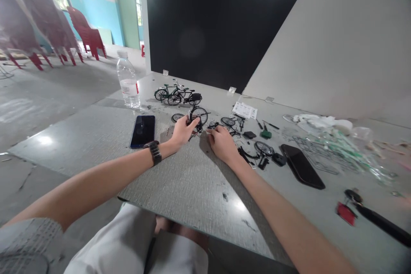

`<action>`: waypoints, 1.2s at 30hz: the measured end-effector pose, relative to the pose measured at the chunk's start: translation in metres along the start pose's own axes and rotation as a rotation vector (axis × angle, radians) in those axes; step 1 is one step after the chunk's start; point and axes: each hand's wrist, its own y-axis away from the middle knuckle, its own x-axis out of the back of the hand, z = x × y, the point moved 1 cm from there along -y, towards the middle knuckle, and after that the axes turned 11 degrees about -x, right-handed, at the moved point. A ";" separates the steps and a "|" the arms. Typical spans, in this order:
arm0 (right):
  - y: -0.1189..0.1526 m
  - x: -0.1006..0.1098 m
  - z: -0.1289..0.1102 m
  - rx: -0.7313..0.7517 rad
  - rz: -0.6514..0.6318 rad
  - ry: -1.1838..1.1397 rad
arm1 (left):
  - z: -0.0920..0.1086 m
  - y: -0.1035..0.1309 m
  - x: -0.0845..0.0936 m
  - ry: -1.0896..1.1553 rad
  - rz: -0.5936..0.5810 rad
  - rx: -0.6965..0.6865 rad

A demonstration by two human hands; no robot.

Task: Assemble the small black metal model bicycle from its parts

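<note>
My left hand point(183, 132), with a dark watch on the wrist, is closed on a partly built model bicycle point(198, 116), a spoked wheel of it standing up above my fingers. My right hand point(221, 142) is closed in a pinch just to the right of it, fingertips low over the table. Whatever those fingers hold is too small to make out. Behind my left hand stand two small model bicycles, a green one point(162, 93) and a black one point(185, 97). Beyond my right hand lie black bicycle parts point(228, 122), a loose wheel point(264, 148) and a green piece point(266, 134).
A water bottle point(128, 83) stands at the back left, near a phone point(142, 132). To the right lie another dark phone point(302, 167), a paper sheet point(244, 110), clear plastic wrapping point(362, 150) and a red piece point(346, 213). A dark board point(218, 21) rises behind the table.
</note>
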 end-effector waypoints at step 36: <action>0.010 0.004 0.014 -0.048 -0.035 -0.038 | -0.010 0.000 0.000 -0.082 -0.063 -0.041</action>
